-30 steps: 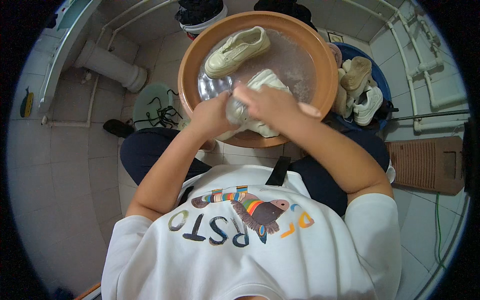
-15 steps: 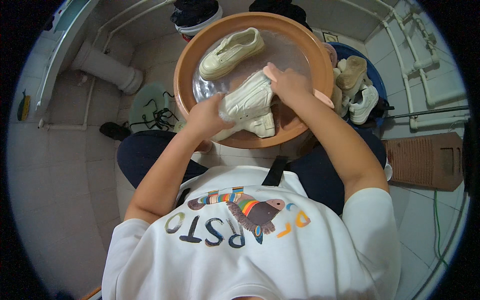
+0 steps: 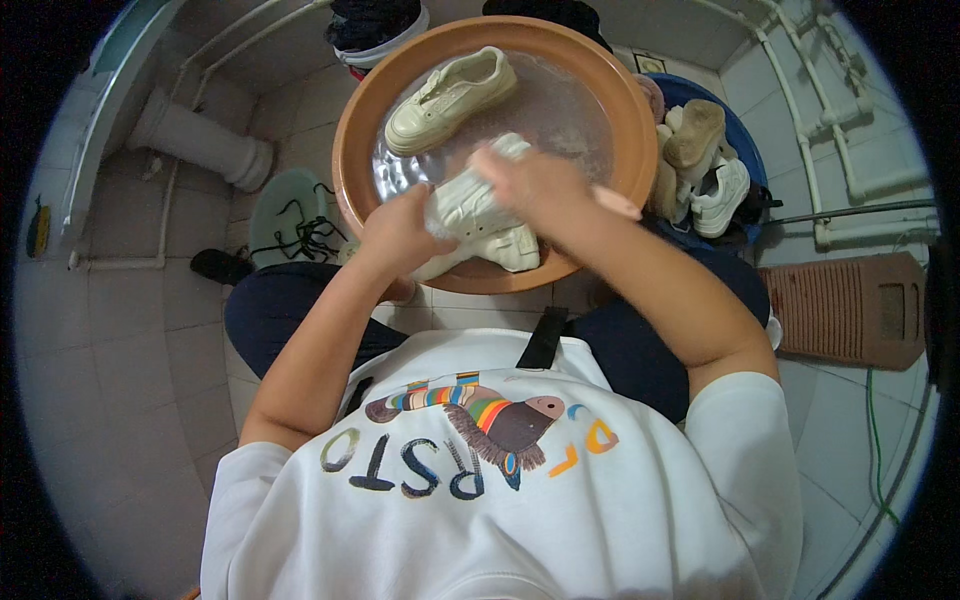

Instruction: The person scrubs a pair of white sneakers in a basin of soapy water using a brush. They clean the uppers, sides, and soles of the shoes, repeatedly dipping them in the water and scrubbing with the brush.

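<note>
Basin: brown basin (image 3: 635,135) with water inside
Held shoe: cream shoe (image 3: 478,212), over the basin's near side
Left grip: left hand (image 3: 398,228) closed on the cream shoe, at the basin's near-left rim
Right grip: right hand (image 3: 530,185), motion-blurred, wrapped round a pink handle (image 3: 616,203), over the basin
Second shoe: pale shoe (image 3: 445,105), in the basin's far-left part
Tub: blue tub (image 3: 745,145) just right of the basin, heaped with shoes (image 3: 695,140)
Bowl: pale green bowl (image 3: 268,205) left of the basin, dark laces (image 3: 310,238) in it

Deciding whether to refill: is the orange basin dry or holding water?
Holding water: glints and cloudiness show in the orange basin, beside the far cream shoe. Depth I cannot tell.
</note>
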`<state>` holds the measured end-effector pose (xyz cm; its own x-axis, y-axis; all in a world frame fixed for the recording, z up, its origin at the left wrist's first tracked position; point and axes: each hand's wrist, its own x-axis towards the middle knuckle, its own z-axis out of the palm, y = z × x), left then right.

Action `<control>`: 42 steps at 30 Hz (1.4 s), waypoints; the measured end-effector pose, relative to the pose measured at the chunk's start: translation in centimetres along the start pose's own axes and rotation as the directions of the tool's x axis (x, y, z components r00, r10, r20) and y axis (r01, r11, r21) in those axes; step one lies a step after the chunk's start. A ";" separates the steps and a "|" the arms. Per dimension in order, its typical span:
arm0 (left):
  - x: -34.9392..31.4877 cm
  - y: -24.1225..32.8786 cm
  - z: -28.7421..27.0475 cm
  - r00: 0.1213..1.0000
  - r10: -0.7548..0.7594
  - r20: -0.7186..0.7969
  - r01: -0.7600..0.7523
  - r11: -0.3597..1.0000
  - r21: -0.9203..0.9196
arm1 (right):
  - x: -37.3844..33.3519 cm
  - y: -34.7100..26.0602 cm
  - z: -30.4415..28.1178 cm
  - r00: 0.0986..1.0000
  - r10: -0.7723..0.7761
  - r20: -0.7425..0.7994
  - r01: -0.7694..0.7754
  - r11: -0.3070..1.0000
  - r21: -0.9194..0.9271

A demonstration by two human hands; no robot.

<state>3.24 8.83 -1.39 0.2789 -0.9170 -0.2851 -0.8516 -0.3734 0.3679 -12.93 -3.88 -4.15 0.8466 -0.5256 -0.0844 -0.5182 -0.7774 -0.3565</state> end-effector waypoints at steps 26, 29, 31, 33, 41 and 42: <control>-2.7 2.1 0.4 0.996 0.043 -0.080 -0.035 0.994 0.100 | 1.2 -1.2 -1.7 0.987 0.119 0.107 -0.125 0.991 0.049; -2.1 2.3 0.7 0.992 0.084 -0.098 -0.073 0.992 0.106 | 2.7 3.7 -0.7 0.948 0.318 -0.011 -0.318 0.948 0.030; -1.8 2.4 0.9 0.993 0.074 -0.091 -0.065 0.992 0.104 | 2.2 3.1 -1.6 0.941 0.337 0.033 -0.338 0.940 0.036; -1.8 2.3 0.7 0.998 0.032 -0.051 -0.026 0.993 0.119 | 0.4 -1.6 -3.5 0.969 0.172 0.178 -0.189 0.978 0.084; -2.9 0.3 1.2 0.988 -0.004 -0.156 -0.017 0.991 -0.133 | 1.9 3.8 -2.8 0.935 0.326 0.139 -0.338 0.938 0.080; -2.9 -0.3 1.7 0.983 0.012 -0.185 -0.046 0.982 -0.184 | 2.0 5.9 -1.2 0.916 0.384 0.113 -0.398 0.905 0.148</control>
<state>1.97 11.83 -2.22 0.3460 -0.9315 -0.1124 -0.7676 -0.3500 0.5369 -14.39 -9.95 -5.28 0.5904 -0.7413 -0.3192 -0.7880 -0.4438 -0.4268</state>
